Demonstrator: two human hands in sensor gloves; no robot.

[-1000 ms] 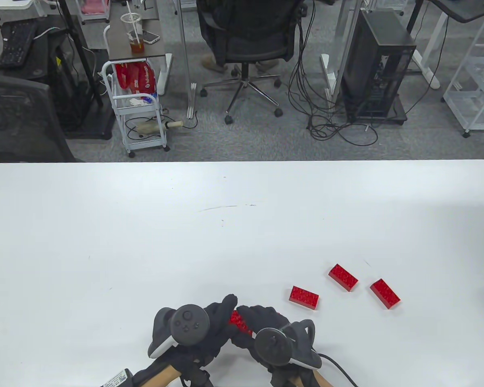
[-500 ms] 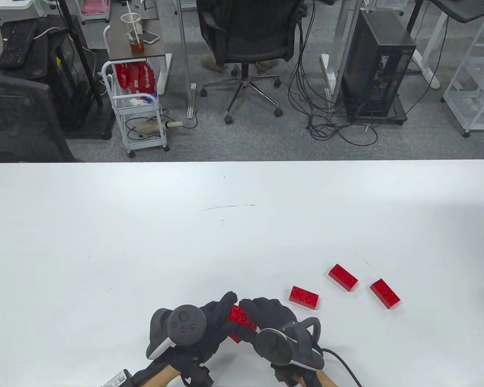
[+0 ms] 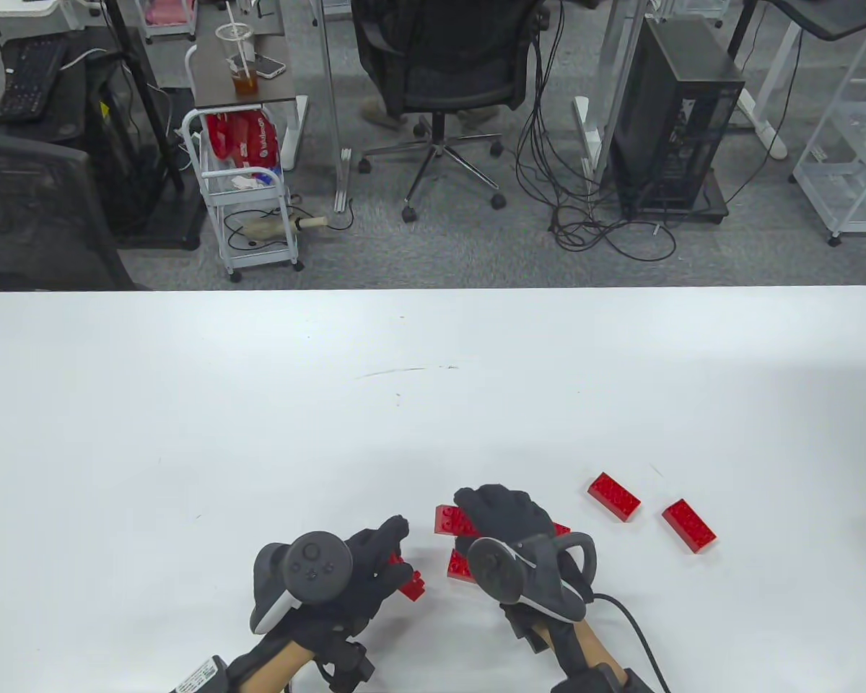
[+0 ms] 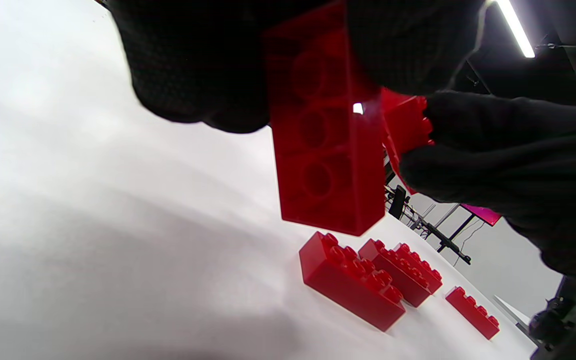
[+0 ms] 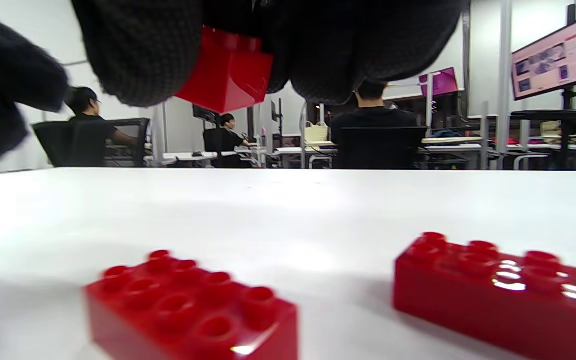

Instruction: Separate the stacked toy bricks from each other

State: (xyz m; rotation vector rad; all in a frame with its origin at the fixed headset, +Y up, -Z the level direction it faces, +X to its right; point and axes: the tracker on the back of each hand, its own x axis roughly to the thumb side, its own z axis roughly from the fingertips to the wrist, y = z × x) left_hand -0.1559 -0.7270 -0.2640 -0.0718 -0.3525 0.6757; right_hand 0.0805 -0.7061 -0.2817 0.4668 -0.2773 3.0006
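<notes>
Red brick (image 4: 325,150) in left fingers (image 4: 193,65); right fingers (image 5: 138,45) grip another brick (image 5: 225,75), wrist views reveal.

A white bench (image 3: 260,404) with rounded far corners is seen. Two red bricks (image 3: 613,496) (image 3: 688,525) lie apart near its right front; two more (image 3: 462,565) (image 3: 561,529) lie partly hidden beneath the right hand.

Fingers (image 5: 143,50) grip red brick (image 5: 225,75) above table (image 5: 318,200) — two bricks (image 5: 193,310) below.

Red studded bricks (image 3: 613,496) lie flat, apart, on the white table; two held aloft
</notes>
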